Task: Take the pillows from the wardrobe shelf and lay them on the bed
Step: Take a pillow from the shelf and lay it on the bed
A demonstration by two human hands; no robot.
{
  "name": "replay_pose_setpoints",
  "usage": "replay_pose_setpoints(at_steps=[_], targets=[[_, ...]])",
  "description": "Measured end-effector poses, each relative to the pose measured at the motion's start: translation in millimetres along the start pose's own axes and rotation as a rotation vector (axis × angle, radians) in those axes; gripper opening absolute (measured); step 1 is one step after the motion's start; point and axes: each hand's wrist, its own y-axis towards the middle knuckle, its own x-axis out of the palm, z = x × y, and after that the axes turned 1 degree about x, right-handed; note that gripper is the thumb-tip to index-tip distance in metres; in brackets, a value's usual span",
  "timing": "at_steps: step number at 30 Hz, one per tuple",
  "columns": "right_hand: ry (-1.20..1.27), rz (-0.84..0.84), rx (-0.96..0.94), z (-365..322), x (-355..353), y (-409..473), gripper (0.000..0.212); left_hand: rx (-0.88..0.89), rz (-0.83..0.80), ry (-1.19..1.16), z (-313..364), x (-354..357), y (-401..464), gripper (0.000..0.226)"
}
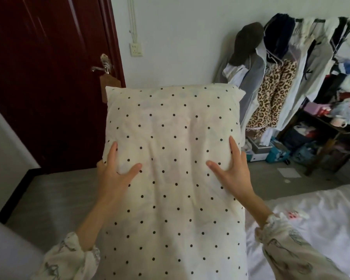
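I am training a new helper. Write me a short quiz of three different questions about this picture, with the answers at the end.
1. True or false: the dotted pillow already lies flat on the bed.
2. Multiple choice: where does the bed show in the head view? A) lower right B) upper left C) behind the door
3. Fill in: the left hand and the right hand hold the pillow by its two ____.

Key
1. False: both hands hold it up in the air, in front of the dark red door and the clothes rack.
2. A
3. sides, thumbs on the front face.
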Motion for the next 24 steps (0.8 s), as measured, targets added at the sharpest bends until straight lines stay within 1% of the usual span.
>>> replay_pose_setpoints(at_steps=[5, 10, 14, 19, 24], targets=[[-0.016, 0.021, 0.027, 21.5, 21.5, 92.5, 0.097, 0.004, -0.059, -0.017, 10.1, 54.6, 96.1, 0.089], [-0.014, 0.116, 0.045, 38.2, 23.0, 174.7, 0.094, 0.048, -0.137, -0.050, 29.1, 110.6, 187.5, 0.090], [-0.063, 0.201, 0.115, 59.0, 20.8, 223.0, 0.093, 0.105, -0.229, -0.065, 38.0, 165.0, 249.6, 0.090], [-0.121, 0.310, 0.218, 91.3, 9.8, 278.4, 0.093, 0.148, -0.388, -0.107, 51.6, 250.3, 321.7, 0.093], [-0.168, 0.503, 0.324, 121.5, -6.0, 316.1, 0.096, 0.251, -0.611, -0.154, 75.7, 342.0, 384.6, 0.096]])
